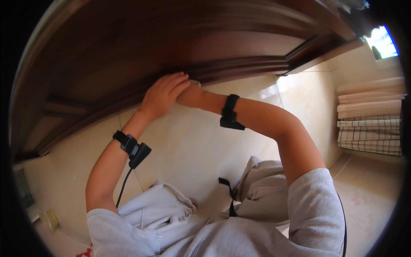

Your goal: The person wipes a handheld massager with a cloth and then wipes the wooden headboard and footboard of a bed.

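A dark brown wooden door (179,38) with moulded panels fills the upper part of the head view. At its lower moulding my left hand (162,94) lies flat with its fingers stretched out, nothing visible in it. Those fingertips overlap my right hand (190,95), whose own fingers are mostly hidden. A small whitish thing (195,83) shows just beyond my right hand, against the wood; whether I hold it cannot be seen. Black straps with small devices sit on my left forearm (131,147) and right forearm (231,112).
Pale glossy floor tiles (179,141) lie beneath my arms. Folded checked and pinkish cloths (369,119) are stacked at the right. A yellowish container (49,220) is at the lower left. A bright window (383,43) shows at the upper right. A black cable (124,186) hangs from the left strap.
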The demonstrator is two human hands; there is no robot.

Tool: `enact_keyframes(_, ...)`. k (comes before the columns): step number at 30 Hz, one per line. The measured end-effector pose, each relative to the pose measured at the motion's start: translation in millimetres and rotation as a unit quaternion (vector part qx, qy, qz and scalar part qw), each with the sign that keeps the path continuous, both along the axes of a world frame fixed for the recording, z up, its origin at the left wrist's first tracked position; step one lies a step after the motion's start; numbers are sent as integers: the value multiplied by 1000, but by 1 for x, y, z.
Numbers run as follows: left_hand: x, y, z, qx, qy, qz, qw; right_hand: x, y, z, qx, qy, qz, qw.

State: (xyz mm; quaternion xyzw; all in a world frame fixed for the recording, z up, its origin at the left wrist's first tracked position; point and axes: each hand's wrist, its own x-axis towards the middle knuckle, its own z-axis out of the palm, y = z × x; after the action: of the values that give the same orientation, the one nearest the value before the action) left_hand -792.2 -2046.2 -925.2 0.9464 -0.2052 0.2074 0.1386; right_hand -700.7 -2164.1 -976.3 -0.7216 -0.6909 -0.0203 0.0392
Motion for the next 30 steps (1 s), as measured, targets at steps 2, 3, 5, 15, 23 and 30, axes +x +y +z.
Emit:
enact_keyframes(2,11,-8,12,-13,-23,-38,999,21,-29,8,40,75,-20,996)
enact_keyframes(3,16,-15,17,-21,-49,-55,997,40,-53,-4,100,134,-40,985)
enact_keyframes(5,27,-30,26,-39,-99,-88,990,83,-116,7,62,-160,57,983)
enact_keyframes(15,81,-123,106,-48,-260,-232,936,151,-409,213,237,-112,-528,808)
enact_keyframes(23,148,-187,229,-51,-307,3,950,225,-396,304,554,224,-476,645)
enact_keyframes(30,175,-200,245,151,-138,182,962,268,-375,324,484,164,-456,729)
